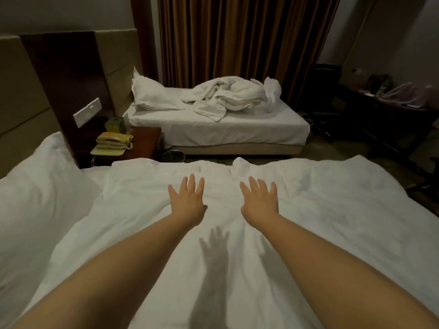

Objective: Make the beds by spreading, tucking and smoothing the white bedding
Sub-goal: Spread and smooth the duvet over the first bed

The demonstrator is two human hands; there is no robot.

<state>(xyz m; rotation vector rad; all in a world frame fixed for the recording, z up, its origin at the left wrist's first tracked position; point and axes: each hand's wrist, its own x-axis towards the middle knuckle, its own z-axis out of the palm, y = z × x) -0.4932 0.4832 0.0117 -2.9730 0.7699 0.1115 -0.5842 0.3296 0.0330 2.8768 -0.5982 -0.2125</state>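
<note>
A white duvet [332, 210] lies spread over the near bed, wrinkled toward its far edge. My left hand [187, 198] and my right hand [260, 200] are stretched out over its middle, palms down, fingers straight and spread, holding nothing. Their shadows fall on the cloth nearer to me, so I cannot tell if they touch it. A white pillow [35, 186] lies at the left end of this bed. Across the aisle a second bed [213, 129] has a fitted sheet, a pillow [152, 96] at its head and a crumpled white duvet [232, 96] heaped on it.
A dark wooden nightstand [145, 143] with a yellowish telephone [114, 141] stands between the beds, a metal bin [173, 155] beside it. Brown curtains [237, 39] hang behind the far bed. A dark chair [325, 91] and a cluttered desk [392, 100] are at the right.
</note>
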